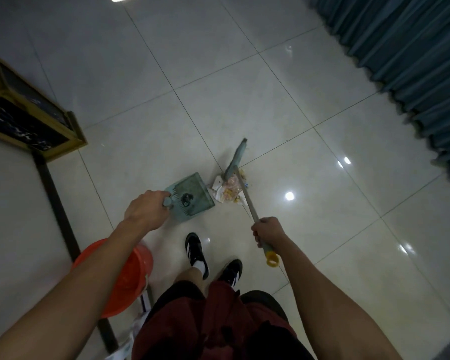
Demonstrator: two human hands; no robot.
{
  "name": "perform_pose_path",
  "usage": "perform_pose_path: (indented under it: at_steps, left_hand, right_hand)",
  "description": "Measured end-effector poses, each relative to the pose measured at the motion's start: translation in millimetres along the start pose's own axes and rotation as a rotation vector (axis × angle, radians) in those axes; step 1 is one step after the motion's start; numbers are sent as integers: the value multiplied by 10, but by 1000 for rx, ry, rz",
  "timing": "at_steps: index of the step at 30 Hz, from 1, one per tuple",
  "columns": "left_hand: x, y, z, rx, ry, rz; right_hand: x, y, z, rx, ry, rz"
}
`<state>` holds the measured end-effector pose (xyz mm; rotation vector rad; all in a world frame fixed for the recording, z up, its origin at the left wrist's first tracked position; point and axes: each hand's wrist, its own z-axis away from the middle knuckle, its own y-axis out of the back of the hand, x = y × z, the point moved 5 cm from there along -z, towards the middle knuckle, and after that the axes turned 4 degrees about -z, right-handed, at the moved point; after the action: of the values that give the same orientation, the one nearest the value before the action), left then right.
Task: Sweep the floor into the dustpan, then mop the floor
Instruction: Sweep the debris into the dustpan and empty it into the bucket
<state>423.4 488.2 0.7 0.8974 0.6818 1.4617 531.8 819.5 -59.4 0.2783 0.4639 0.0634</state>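
The left hand (147, 209) grips the dustpan (191, 197) mouth-down on the floor (322, 216); the right hand (266, 231) clasps the broom (237, 158), set just behind the litter (229, 190) to its right, ready to push it in.

Teal pleated curtain (411, 63) hangs along the far right, its hem reaching the glossy pale tiled floor (166, 74), which carries bright light reflections. Dark marble-patterned cabinet with a gold frame (29, 118) stands at the left edge; a dark strip (60, 216) runs from its corner toward the near side. Orange bucket (125, 279) sits near left, beside the black shoes with white stripes (196, 253); dark red and black shorts (218, 328) fill the near centre.
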Motion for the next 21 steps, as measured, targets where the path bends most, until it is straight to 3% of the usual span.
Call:
perform_pose_path:
  at_steps: [14, 21]
  left_hand:
    - [-208, 63, -603, -105, -22, 48]
    - [-235, 220, -767, -117, -34, 95]
  right_hand:
    - [-329, 4, -374, 216, 201, 582]
    - [-661, 199, -675, 259, 146, 836]
